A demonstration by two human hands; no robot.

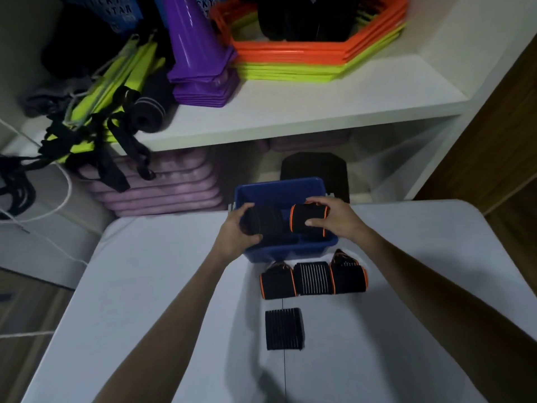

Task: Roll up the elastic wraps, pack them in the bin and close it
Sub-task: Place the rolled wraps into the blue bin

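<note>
A blue bin (279, 189) stands open at the far edge of the white table (151, 286). My left hand (235, 231) grips a plain black rolled wrap (264, 221) over the bin's left side. My right hand (337, 215) holds an orange-edged black rolled wrap (308, 218) over the bin's right side. In front of the bin three rolled wraps lie in a row: an orange-edged one (277, 282), a white-striped one (312, 277) and another orange-edged one (348, 276). Nearer me lies one black rolled wrap (284, 328).
A black lid-like panel (315, 170) stands behind the bin. The shelf above carries purple cones (197, 53), orange and yellow hexagon rings (316, 56) and yellow-black straps (96, 117). Purple pads (162, 184) are stacked below the shelf. A wooden door (494, 146) is at the right.
</note>
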